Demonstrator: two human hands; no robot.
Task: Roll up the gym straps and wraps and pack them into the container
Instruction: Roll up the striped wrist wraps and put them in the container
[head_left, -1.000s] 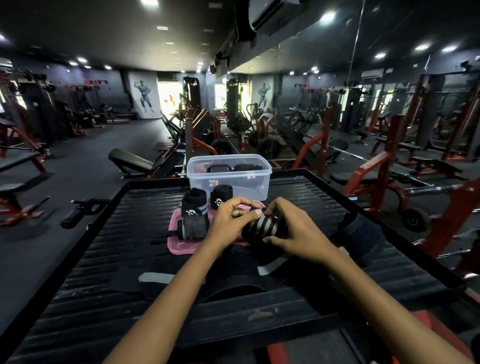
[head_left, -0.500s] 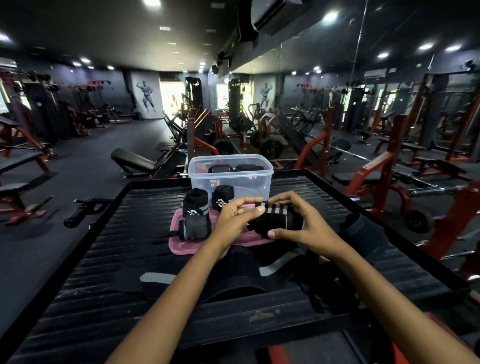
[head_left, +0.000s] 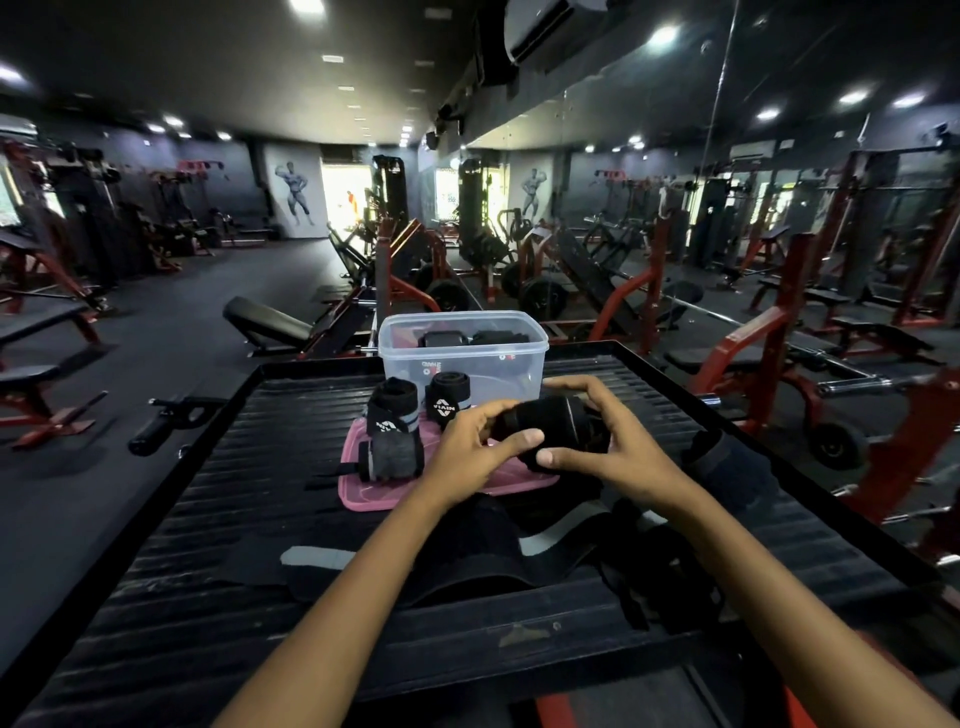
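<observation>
A rolled wrap (head_left: 553, 428) of black woven fabric, shaped as a fat cylinder lying on its side, is held between both hands above the pink lid (head_left: 363, 488). The left hand (head_left: 470, 452) is curled around the roll's left end, thumb and fingers closed on it. The right hand (head_left: 618, 447) is arched over the right end, fingers spread across the top and thumb pressed underneath. A thin pale line is seen around the roll near its right end.

The lid is flat, rectangular and of glossy plastic, and is laid on a black ribbed platform (head_left: 218, 519) with a raised rim. On the lid two rolled wraps (head_left: 392, 410) are stood upright side by side, each a tight black cylinder with a grey band and a white logo. A grey, fuzzier bundled wrap (head_left: 392, 457) is set just in front of the left one.

The container (head_left: 462, 348), a clear rectangular plastic tub with rounded corners, is placed just behind the lid; dark rolled items are seen inside it at the back. Loose black straps (head_left: 415, 561) with grey patches are spread flat across the platform below the forearms.
</observation>
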